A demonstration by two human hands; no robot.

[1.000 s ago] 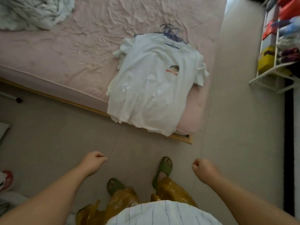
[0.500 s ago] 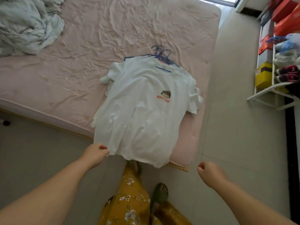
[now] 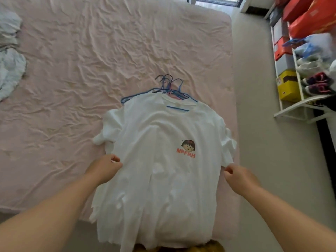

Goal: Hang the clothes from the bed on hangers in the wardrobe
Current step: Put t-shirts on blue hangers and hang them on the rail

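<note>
White T-shirt [image 3: 160, 160] lies flat on bed [image 3: 72, 88], hem over the edge, hangers [image 3: 171, 88] under its collar. My left hand [image 3: 104, 168] and right hand [image 3: 238, 176] curl at its sides; grip unclear. Rack [image 3: 291, 106] holds shoes, boxes, blurred.

**White T-shirts stacked at the bed's near right corner**

A stack of white T-shirts [image 3: 160, 170] lies flat and front up at the near right corner of the bed [image 3: 72, 88], hems hanging over its near edge. The top one shows a small cartoon print. Blue hangers [image 3: 169, 88] lie bunched at the collars.
</note>
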